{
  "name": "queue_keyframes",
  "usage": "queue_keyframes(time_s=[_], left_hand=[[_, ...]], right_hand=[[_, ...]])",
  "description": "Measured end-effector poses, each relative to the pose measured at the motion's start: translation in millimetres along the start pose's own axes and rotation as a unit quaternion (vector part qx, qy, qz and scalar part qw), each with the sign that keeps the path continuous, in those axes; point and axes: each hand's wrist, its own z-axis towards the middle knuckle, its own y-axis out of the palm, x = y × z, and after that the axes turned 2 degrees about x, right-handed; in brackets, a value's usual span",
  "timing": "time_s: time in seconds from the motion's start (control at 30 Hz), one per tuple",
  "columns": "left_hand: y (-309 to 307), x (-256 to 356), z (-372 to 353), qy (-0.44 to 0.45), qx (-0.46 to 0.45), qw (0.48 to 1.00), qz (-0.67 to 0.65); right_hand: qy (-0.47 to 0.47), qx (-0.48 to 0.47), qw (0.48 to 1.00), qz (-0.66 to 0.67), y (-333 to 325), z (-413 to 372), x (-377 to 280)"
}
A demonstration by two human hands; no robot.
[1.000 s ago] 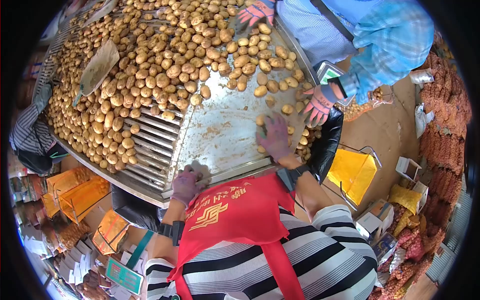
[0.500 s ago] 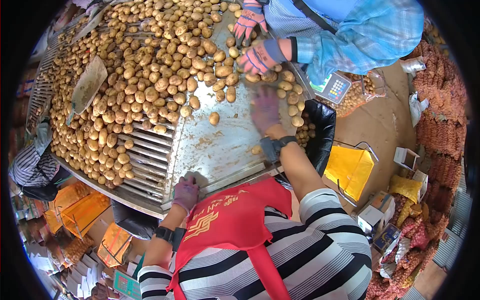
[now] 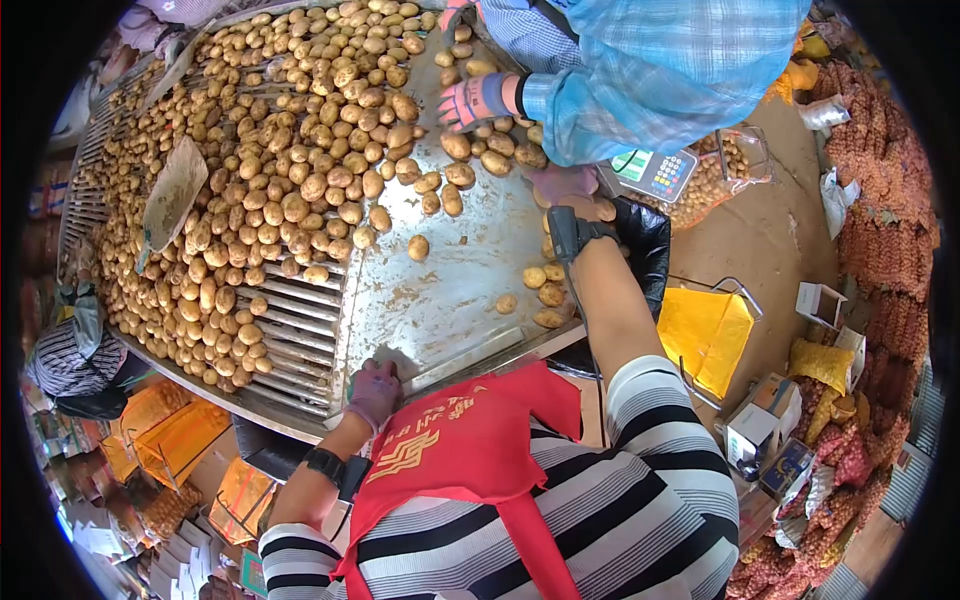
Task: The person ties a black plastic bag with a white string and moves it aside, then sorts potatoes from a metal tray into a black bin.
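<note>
My left hand [image 3: 374,388], in a purple glove, rests on the near edge of the metal table [image 3: 440,300], its fingers laid on the surface and nothing in them. Stretched out to the table's right side, my right hand [image 3: 565,184], also gloved, is spread against potatoes [image 3: 604,209] by the rim; its fingertips are slightly blurred. A few loose potatoes [image 3: 551,294] lie nearer to me, below my right wrist. Across the table, a co-worker's gloved hand [image 3: 470,103] touches potatoes, and their other hand [image 3: 457,14] is partly cut off by the frame.
A large heap of potatoes [image 3: 290,180] covers the slatted left part, with a scoop [image 3: 173,195] lying in it. A black bag or bin liner [image 3: 641,245] hangs at the right edge beside a scale display [image 3: 655,174]. A yellow sack on a frame [image 3: 705,338] stands further right.
My right hand has swept away from me and right toward the rim, and potatoes there have shifted. The co-worker's hands have moved left and up. My left hand stays at the edge.
</note>
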Motion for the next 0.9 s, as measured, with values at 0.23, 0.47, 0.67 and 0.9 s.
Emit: queue_keyframes(time_s=[0.23,0.47,0.67,0.9], left_hand=[[8,3,-5,-0.060,0.053,0.997,0.017],[-26,-13,-22,-0.033,0.071,0.993,-0.091],[-60,-18,9,-0.053,0.120,0.989,-0.073],[-117,40,125,-0.034,0.101,0.994,-0.040]], right_hand=[[-0.032,0.003,0.999,-0.006,10,1,-36],[-0.124,0.032,0.991,0.033,4,-60,-7],[-0.182,0.045,0.981,-0.053,24,-90,58],[-0.001,0.032,0.999,0.007,41,-134,108]])
